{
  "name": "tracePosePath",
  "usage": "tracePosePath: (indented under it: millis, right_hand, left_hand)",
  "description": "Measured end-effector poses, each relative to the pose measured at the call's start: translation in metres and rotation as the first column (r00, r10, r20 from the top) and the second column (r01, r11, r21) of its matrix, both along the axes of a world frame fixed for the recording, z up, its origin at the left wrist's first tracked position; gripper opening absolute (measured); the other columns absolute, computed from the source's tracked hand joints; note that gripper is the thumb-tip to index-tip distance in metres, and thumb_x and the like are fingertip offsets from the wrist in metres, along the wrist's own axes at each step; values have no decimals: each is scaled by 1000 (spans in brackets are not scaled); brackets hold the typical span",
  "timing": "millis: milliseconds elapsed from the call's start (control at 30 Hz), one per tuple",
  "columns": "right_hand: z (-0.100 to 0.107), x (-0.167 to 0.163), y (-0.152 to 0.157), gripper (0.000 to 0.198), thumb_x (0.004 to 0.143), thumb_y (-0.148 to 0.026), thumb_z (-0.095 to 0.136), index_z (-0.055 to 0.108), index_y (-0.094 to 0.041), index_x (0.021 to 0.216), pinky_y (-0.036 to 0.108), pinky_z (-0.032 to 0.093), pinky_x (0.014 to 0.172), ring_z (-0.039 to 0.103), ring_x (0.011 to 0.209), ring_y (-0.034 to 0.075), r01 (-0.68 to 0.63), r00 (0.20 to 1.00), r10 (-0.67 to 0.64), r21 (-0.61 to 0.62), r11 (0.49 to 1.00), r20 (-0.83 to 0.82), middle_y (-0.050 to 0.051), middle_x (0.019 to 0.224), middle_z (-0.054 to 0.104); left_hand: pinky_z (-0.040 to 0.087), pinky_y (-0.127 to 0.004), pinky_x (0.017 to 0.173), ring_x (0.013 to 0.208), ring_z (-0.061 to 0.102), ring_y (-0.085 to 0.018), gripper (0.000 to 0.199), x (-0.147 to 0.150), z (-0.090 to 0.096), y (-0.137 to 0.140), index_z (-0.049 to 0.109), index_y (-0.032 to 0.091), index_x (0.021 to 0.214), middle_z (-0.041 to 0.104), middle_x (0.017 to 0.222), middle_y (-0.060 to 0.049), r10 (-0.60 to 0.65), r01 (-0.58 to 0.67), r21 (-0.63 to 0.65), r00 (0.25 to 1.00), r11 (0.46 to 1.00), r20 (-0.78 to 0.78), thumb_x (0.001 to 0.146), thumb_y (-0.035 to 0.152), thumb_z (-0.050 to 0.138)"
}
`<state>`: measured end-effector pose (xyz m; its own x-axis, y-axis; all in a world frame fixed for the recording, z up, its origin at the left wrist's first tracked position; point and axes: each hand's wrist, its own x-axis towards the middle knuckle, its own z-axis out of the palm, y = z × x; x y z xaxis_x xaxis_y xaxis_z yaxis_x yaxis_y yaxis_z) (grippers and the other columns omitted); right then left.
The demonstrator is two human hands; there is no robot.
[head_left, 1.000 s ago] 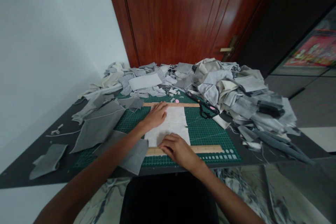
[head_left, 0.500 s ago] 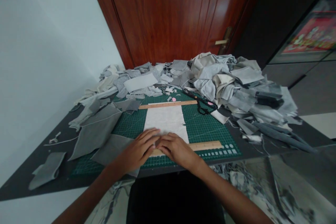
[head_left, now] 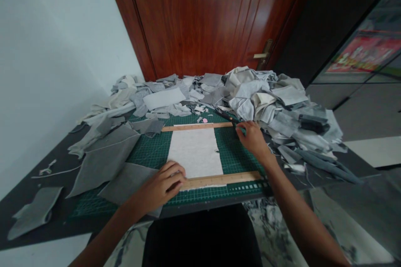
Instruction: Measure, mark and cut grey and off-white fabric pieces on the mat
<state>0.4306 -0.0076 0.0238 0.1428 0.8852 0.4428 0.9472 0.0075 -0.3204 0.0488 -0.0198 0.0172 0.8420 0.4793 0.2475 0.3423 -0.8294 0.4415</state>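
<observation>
A white cloth piece (head_left: 194, 150) lies flat on the green cutting mat (head_left: 150, 150). One wooden ruler (head_left: 216, 180) crosses its near edge and another wooden ruler (head_left: 199, 126) its far edge. My left hand (head_left: 167, 181) is at the near ruler's left end, fingers on the far side and thumb on the near side, holding it down. Off to the right of the cloth, my right hand (head_left: 253, 141) has its fingers curled round the handles of black scissors (head_left: 224, 114). The hand covers most of the handles; the blades point away to the left.
Grey and white fabric scraps are heaped along the back (head_left: 166, 98) and right (head_left: 266, 100) of the dark table. Larger grey cloth pieces (head_left: 106, 158) overlap the mat's left side. A small pink disc (head_left: 204, 120) sits by the far ruler. A wooden door (head_left: 200, 21) stands behind.
My right hand has left the near ruler and moved right and away to the scissors. My left hand stays by the ruler's left end. The view has shifted slightly.
</observation>
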Motion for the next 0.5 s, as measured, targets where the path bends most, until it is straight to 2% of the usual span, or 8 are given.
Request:
tracePosePath:
  millis: [67, 100, 333, 500]
  right_hand:
    - [-2, 22, 18, 30, 100, -26, 55, 70, -8, 118, 40, 43, 103, 63, 112, 30, 105, 988, -84, -161, 981, 132, 19, 116, 72]
    - [-3, 28, 26, 32, 99, -28, 57, 69, -7, 121, 39, 43, 103, 63, 113, 31, 125, 983, -95, -189, 974, 160, 20, 117, 71]
    - [-6, 35, 72, 50, 101, -41, 55, 62, -6, 136, 41, 44, 103, 61, 122, 34, 157, 966, -94, -258, 953, 241, 23, 128, 66]
    - [-11, 41, 78, 44, 96, -41, 64, 69, -11, 127, 38, 48, 99, 66, 115, 32, 122, 967, -28, -365, 923, 255, 21, 119, 70]
  left_hand:
    - [51, -34, 98, 110, 58, -21, 15, 0, -1, 1, 67, 24, 98, 66, 107, -5, -1, 1, -18, 1000, 1000, 11, 101, 18, 53]
    - [50, -34, 98, 109, 58, -21, 14, 0, -2, 1, 66, 24, 98, 65, 107, -5, 0, 0, -25, 1000, 1000, 18, 101, 17, 54]
    - [48, -32, 96, 106, 59, -20, 15, 0, 1, -3, 66, 23, 97, 65, 105, -4, 2, 1, -68, 999, 998, 49, 99, 12, 56]
    - [48, -32, 97, 105, 58, -20, 15, 0, -1, -4, 67, 23, 98, 65, 104, -4, 19, -15, -73, 999, 997, 46, 99, 12, 56]
